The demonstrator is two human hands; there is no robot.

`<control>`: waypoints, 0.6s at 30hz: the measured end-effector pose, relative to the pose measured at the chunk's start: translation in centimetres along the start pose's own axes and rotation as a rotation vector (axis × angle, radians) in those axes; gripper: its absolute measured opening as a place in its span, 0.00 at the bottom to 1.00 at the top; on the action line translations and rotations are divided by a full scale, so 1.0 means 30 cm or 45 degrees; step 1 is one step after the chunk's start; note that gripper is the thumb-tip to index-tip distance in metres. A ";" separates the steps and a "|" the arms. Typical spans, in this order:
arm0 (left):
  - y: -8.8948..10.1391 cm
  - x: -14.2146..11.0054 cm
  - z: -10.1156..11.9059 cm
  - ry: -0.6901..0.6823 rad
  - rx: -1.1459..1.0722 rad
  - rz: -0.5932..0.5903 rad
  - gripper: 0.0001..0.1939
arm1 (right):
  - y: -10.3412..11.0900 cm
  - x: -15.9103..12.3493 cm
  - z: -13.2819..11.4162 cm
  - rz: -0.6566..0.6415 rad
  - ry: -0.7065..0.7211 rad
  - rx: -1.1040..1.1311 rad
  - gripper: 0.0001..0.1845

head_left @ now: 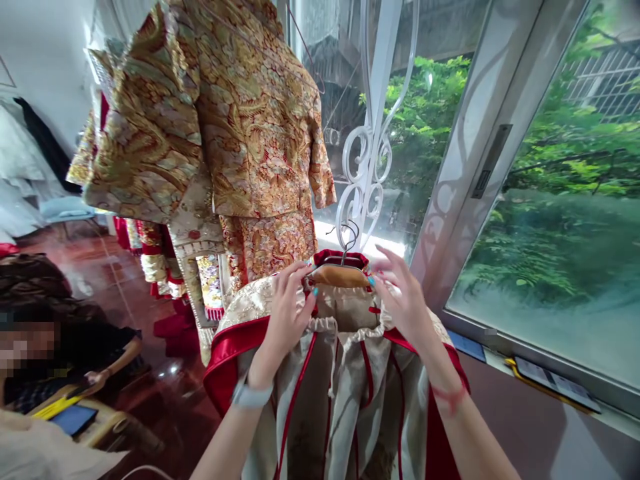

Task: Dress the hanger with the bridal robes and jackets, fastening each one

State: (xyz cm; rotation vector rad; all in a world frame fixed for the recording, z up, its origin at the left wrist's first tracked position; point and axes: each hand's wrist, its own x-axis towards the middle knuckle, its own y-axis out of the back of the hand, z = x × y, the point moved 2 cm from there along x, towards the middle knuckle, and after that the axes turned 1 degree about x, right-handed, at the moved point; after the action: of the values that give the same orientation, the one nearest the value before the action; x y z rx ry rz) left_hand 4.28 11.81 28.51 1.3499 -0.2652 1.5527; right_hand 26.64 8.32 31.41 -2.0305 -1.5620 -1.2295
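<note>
A cream garment (pixel 345 380) with red satin trim hangs in front of me on a wooden hanger (pixel 338 275) with a metal hook. My left hand (pixel 289 308) grips the garment's collar at the left end of the hanger, fingers curled over the fabric. My right hand (pixel 403 301) is at the right end of the collar, fingers spread and slightly blurred, touching the fabric near a red knot button. A white watch sits on my left wrist and a red string on my right.
A gold and red brocade jacket and skirt (pixel 225 133) hang high on the left. A white scrolled metal bar (pixel 369 160) and a large window (pixel 550 200) stand behind. A seated person (pixel 65 360) is at the lower left. The floor is glossy red.
</note>
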 end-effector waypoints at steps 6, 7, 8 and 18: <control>-0.014 -0.393 -0.020 0.604 -0.118 0.083 0.07 | -0.070 -0.488 0.046 0.133 -0.424 -0.027 0.08; -0.065 -0.437 -0.014 0.621 -0.170 -0.068 0.10 | -0.120 -0.520 0.063 0.023 -0.530 0.026 0.10; -0.117 -0.470 -0.008 0.620 -0.219 -0.195 0.12 | -0.170 -0.536 0.078 -0.053 -0.621 0.072 0.11; -0.170 -0.734 0.037 1.041 -0.927 -0.524 0.17 | -0.229 -0.504 0.084 -0.080 -0.816 0.510 0.21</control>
State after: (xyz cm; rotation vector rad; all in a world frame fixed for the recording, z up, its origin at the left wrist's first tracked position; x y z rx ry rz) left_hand 5.71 1.65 8.35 0.1405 -0.0180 1.3312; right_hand 20.94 2.85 16.59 -2.2082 -1.9489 -0.2214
